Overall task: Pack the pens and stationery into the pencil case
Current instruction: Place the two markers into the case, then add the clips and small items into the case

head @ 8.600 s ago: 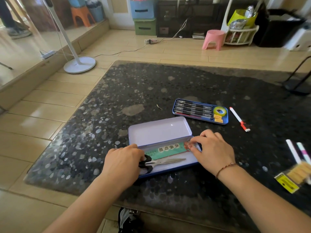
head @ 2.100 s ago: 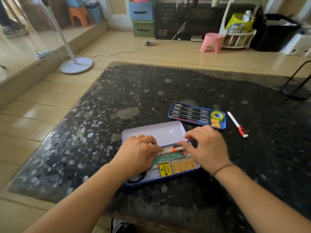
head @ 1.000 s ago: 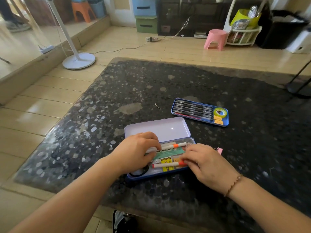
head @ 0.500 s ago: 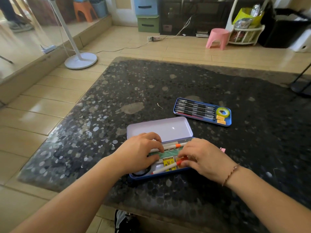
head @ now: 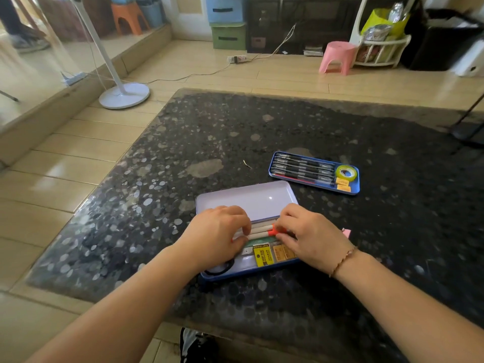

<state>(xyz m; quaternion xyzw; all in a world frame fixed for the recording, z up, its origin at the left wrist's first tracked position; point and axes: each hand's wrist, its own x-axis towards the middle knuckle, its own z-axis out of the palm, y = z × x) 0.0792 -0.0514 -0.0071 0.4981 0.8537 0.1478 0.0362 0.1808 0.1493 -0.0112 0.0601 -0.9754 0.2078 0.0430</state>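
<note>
Both grips close on two white pens with orange caps [head: 259, 231]: the left hand [head: 214, 237] pinches their left ends, the right hand [head: 311, 235] their capped right ends. The pens lie side by side in the open blue metal pencil case [head: 262, 271] on the dark speckled counter [head: 183, 142], beside a yellow-labelled packet [head: 262, 255]. Farther right sits a blue tray of black pens [head: 314, 172].
</note>
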